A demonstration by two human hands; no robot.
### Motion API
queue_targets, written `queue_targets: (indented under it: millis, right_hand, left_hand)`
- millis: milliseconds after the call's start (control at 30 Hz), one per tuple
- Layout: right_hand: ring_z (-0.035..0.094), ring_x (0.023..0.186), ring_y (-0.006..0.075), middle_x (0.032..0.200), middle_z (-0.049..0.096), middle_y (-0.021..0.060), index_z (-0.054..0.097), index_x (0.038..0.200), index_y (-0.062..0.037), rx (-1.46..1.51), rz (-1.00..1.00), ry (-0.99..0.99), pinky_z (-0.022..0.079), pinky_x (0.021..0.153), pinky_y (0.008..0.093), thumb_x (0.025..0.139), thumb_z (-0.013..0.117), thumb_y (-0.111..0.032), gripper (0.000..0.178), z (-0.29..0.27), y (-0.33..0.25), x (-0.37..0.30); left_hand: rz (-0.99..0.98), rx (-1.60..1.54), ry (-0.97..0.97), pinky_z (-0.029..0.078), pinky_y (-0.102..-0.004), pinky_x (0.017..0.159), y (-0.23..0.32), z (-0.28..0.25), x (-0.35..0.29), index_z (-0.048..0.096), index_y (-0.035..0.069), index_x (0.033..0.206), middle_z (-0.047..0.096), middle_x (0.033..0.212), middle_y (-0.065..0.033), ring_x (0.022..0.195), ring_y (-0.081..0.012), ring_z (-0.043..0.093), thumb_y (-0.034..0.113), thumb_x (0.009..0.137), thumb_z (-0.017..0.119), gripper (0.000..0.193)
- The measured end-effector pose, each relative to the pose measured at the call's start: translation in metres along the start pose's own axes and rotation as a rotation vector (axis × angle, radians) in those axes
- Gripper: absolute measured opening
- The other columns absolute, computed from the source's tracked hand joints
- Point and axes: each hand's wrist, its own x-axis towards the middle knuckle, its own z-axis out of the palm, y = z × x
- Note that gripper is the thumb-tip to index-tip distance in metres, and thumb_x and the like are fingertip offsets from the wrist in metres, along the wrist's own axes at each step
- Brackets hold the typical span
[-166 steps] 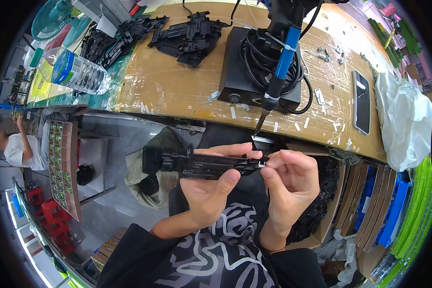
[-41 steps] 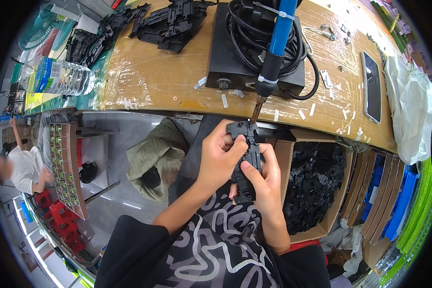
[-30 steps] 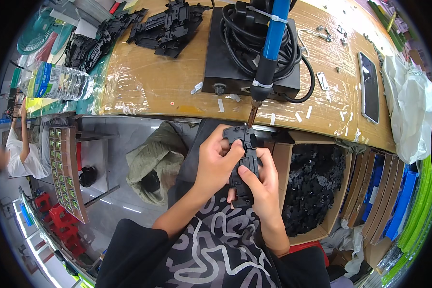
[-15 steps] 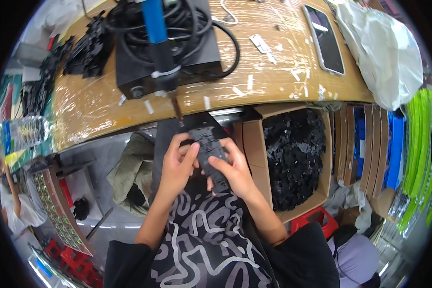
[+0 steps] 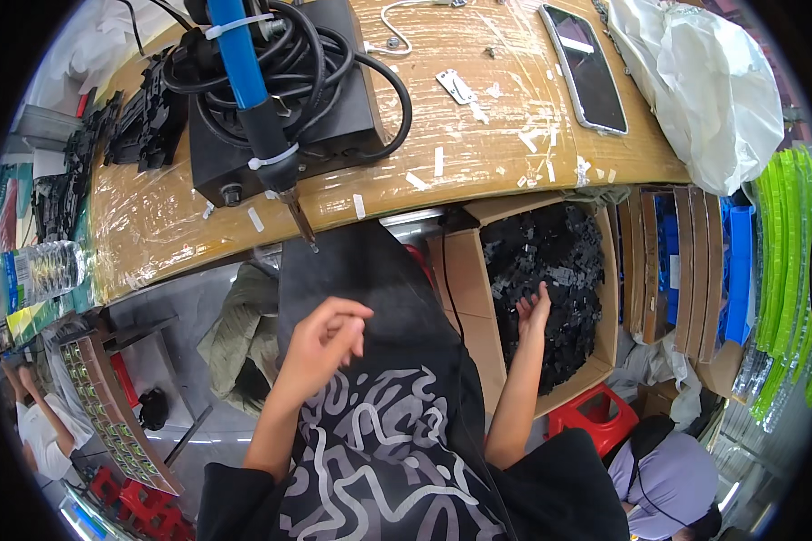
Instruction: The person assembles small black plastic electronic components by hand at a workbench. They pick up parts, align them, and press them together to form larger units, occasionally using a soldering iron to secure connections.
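Note:
My left hand (image 5: 327, 336) hovers over my lap, its fingers curled together with the thumb against them; nothing shows in it. Off to the right, my right hand (image 5: 534, 311) is over an open cardboard box (image 5: 467, 302), fingers apart. Many small black plastic parts (image 5: 559, 261) fill that box. No part can be seen in the right hand. At the table edge, beyond my left hand, a blue-handled soldering iron (image 5: 239, 59) points its metal tip down toward me. It rests against a black box-shaped unit (image 5: 284, 158) with a coiled black cable.
On the taped table (image 5: 460, 144) are a phone (image 5: 586, 68), a white bag (image 5: 695, 90) and black plastic parts (image 5: 149, 122). Stacked cardboard and blue sheets (image 5: 686, 270) stand right of the box. A red stool (image 5: 595, 415) and a person (image 5: 668, 482) are behind it.
The black plastic part held in both hands has left them. My right hand has moved right, over the box, and opened. The left hand stays near my lap, now curled; the view has shifted slightly.

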Motion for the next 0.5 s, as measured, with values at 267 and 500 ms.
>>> queue_targets:
  millis: [267,500]
  right_hand:
    - [0.021,0.124,0.0323,0.135,0.018,0.0213,0.008,0.132,0.0008,0.348,-0.327,-1.308,0.019,0.101,0.0447,0.085,0.036,-0.045,0.071,0.108,-0.135,-0.253]
    - [0.026,0.120,0.0309,0.129,0.024,0.0199,0.015,0.127,0.0010,0.740,-0.758,-1.940,0.023,0.098,0.0428,0.084,0.037,-0.039,0.063,0.120,-0.185,-0.364]
  left_hand:
    - [1.123,-0.028,-0.065,0.047,-0.0327,0.054,0.091,0.009,-0.044,0.033,0.002,0.114,0.053,0.079,-0.0161,0.069,-0.0261,0.054,0.017,0.067,0.071,0.062]
    - [1.562,-0.242,-0.089,0.049,-0.0336,0.057,0.142,0.031,-0.068,0.036,0.002,0.112,0.050,0.090,-0.0164,0.079,-0.0271,0.052,0.016,0.068,0.069,0.057]
